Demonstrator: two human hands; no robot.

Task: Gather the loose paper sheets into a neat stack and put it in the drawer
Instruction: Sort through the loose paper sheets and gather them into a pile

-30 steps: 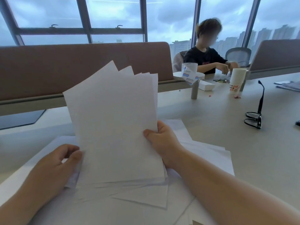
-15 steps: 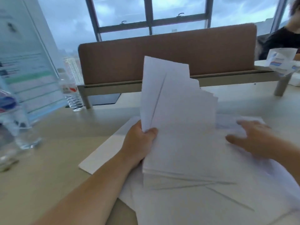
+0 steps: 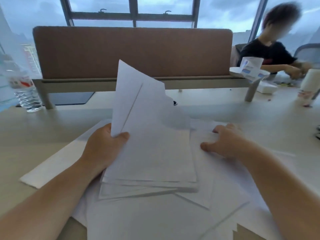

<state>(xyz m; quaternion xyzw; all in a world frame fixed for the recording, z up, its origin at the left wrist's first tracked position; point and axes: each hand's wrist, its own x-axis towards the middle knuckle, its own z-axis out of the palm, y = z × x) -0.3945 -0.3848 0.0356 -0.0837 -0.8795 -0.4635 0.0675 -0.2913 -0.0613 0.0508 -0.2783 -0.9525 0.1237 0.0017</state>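
A fanned bundle of white paper sheets (image 3: 152,139) stands tilted up from the desk, its lower edges uneven. My left hand (image 3: 103,146) is shut on the bundle's left edge, thumb in front. Flat on loose sheets (image 3: 216,196) to the right of the bundle lies my right hand (image 3: 223,142), fingers spread, holding nothing. More loose sheets (image 3: 155,222) cover the desk in front of me, and one sheet (image 3: 52,168) sticks out to the left. No drawer is in view.
A brown divider panel (image 3: 131,51) runs across the desk behind the papers. A clear water bottle (image 3: 26,90) stands at far left. At the right sit a person in a black shirt (image 3: 266,52), a paper cup (image 3: 310,87) and small boxes (image 3: 251,70).
My right hand let go of the bundle and came down flat on the loose sheets at right. My left hand took the bundle's left edge. The view swung left, then back right.
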